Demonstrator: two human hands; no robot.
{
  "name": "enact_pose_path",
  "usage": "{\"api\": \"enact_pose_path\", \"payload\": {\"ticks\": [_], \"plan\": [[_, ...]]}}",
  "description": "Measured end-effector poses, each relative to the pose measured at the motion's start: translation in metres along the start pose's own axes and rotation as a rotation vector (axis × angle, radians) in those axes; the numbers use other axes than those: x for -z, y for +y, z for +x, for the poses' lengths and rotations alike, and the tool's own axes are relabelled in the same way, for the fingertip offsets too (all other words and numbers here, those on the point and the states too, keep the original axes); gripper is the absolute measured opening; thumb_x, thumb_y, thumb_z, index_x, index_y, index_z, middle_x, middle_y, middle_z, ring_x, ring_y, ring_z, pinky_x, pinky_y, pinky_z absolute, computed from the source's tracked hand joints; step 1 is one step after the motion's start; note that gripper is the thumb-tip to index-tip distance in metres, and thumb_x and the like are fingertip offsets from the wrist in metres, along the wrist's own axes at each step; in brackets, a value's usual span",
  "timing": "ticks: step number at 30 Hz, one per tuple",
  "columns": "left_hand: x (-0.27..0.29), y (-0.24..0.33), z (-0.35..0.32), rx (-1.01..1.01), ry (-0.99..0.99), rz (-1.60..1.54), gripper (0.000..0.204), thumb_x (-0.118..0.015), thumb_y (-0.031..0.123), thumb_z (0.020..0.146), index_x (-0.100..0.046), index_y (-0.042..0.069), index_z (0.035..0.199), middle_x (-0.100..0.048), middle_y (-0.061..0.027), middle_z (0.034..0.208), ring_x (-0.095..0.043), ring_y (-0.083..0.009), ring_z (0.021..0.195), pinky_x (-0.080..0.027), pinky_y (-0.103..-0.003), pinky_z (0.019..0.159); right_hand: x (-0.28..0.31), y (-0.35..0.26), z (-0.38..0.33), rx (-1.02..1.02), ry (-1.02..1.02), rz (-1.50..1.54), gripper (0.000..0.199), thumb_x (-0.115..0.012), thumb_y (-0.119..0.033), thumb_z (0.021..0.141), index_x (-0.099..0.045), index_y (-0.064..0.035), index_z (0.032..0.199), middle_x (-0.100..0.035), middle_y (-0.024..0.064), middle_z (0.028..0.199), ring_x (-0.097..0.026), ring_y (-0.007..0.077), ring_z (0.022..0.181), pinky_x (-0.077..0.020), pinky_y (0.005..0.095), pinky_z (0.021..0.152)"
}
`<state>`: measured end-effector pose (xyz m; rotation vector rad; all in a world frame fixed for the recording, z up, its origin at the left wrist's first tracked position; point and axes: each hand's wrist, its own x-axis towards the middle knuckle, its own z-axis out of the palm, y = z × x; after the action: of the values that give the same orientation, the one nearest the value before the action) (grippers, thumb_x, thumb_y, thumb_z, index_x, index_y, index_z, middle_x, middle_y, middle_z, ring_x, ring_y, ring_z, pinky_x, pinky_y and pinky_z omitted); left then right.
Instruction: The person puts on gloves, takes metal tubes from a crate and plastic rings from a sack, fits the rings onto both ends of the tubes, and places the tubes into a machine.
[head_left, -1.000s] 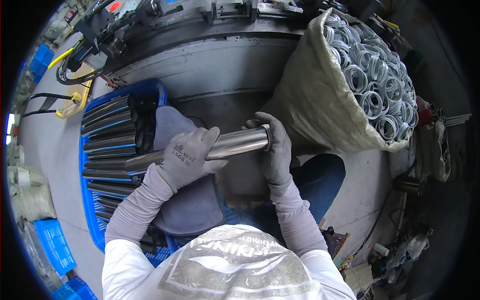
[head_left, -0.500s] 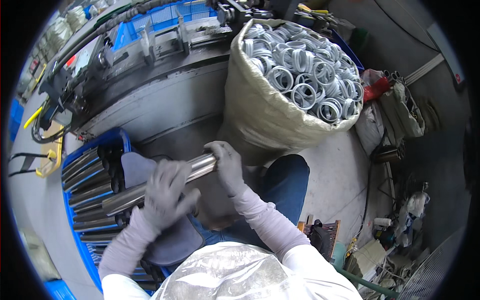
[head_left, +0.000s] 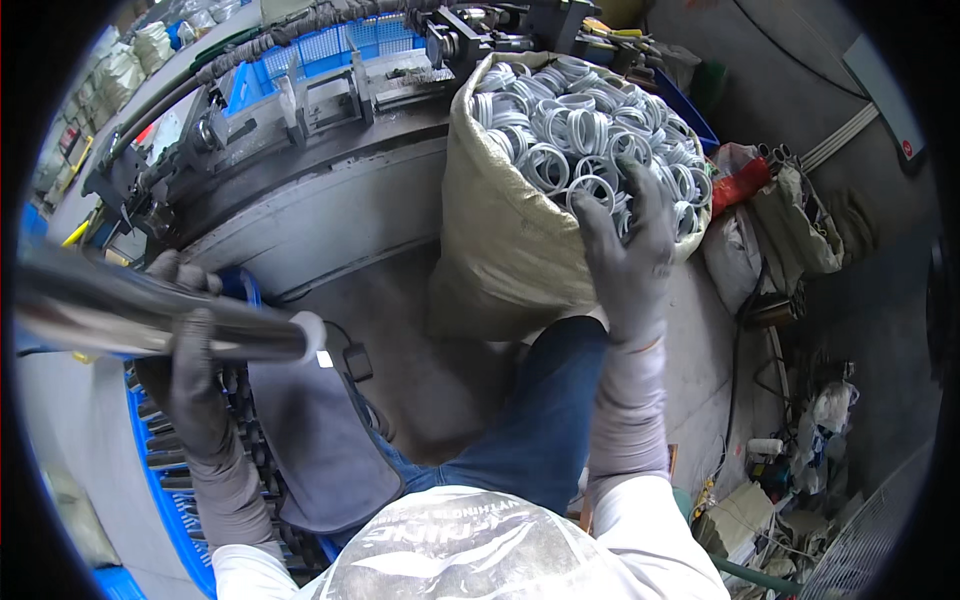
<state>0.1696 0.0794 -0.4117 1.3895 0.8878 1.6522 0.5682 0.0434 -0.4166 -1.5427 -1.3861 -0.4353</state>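
A long grey machine [head_left: 330, 190] ran across the upper left of the frame, its steel face curving down toward the centre. Just right of it, in the upper middle, stood a big woven sack [head_left: 500, 240], open at the top and heaped with pale plastic rings [head_left: 580, 130]. Along the lower left edge lay a blue crate [head_left: 165, 470] packed with dark metal tubes, partly covered by a grey cloth [head_left: 310, 440]. A shiny metal tube [head_left: 150, 320] stretched from the left edge toward the centre, roughly level, above that crate. The left hand [head_left: 190, 370], in a grey glove, was clenched around this tube near its right end. The right hand [head_left: 625, 250], also gloved in grey, was spread open with fingers apart, holding nothing, its fingertips touching the rings at the top of the sack.
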Motion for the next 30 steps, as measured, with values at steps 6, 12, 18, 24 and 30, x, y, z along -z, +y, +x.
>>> {"api": "enact_pose_path", "payload": {"ticks": [6, 12, 18, 24, 30], "plan": [[-0.012, -0.031, -0.022, -0.3, -0.6, 1.105, 0.055, -0.082, 0.014, 0.073, -0.062, 0.005, 0.124, -0.064, -0.0161, 0.097, -0.065, -0.0373, 0.089, -0.053, -0.048, 0.079, -0.003, 0.028, 0.01, 0.006, -0.325, -0.406, 0.052, -0.085, -0.034, 0.083, -0.069, -0.0122, 0.127, -0.069, 0.0163, 0.122, -0.066, 0.0364, 0.118, -0.0551, 0.0482, 0.097], [-0.004, -0.074, -0.046, -0.188, -0.706, 1.154, 0.052, -0.082, 0.024, 0.073, -0.063, 0.007, 0.118, -0.066, -0.0143, 0.097, -0.068, -0.0358, 0.092, -0.053, -0.049, 0.079, -0.002, 0.009, 0.03, -0.112, -0.554, -0.498, 0.057, -0.084, -0.037, 0.085, -0.07, -0.0095, 0.132, -0.071, 0.0177, 0.118, -0.07, 0.0378, 0.108, -0.0548, 0.0488, 0.095], [-0.003, -0.075, -0.048, -0.166, -0.715, 1.184, 0.054, -0.083, 0.026, 0.073, -0.063, 0.007, 0.119, -0.068, -0.0153, 0.098, -0.068, -0.0374, 0.094, -0.053, -0.05, 0.08, 0.006, -0.009, 0.02, 0.063, -0.229, -0.033, 0.049, -0.078, -0.011, 0.088, -0.068, -0.0021, 0.136, -0.071, 0.0181, 0.116, -0.072, 0.0293, 0.103, -0.0569, 0.0377, 0.092], [-0.002, -0.087, -0.053, -0.214, -0.755, 1.129, 0.059, -0.083, 0.027, 0.073, -0.063, 0.005, 0.124, -0.067, -0.0143, 0.096, -0.068, -0.0365, 0.093, -0.053, -0.049, 0.078, -0.046, -0.056, -0.051, -0.602, -0.434, 0.945, 0.027, -0.07, -0.004, 0.098, -0.07, 0.0044, 0.124, -0.071, 0.0065, 0.1, -0.069, 0.0143, 0.094, -0.0552, 0.0286, 0.085], [-0.001, -0.082, -0.051, -0.176, -0.788, 1.136, 0.06, -0.084, 0.03, 0.071, -0.063, 0.006, 0.123, -0.066, -0.0141, 0.096, -0.068, -0.0361, 0.093, -0.052, -0.049, 0.078, -0.094, -0.006, -0.129, -0.907, -0.616, 1.011, 0.041, -0.068, -0.028, 0.098, -0.067, 0.0015, 0.126, -0.072, 0.0107, 0.113, -0.069, 0.0163, 0.099, -0.0557, 0.029, 0.089]]}}
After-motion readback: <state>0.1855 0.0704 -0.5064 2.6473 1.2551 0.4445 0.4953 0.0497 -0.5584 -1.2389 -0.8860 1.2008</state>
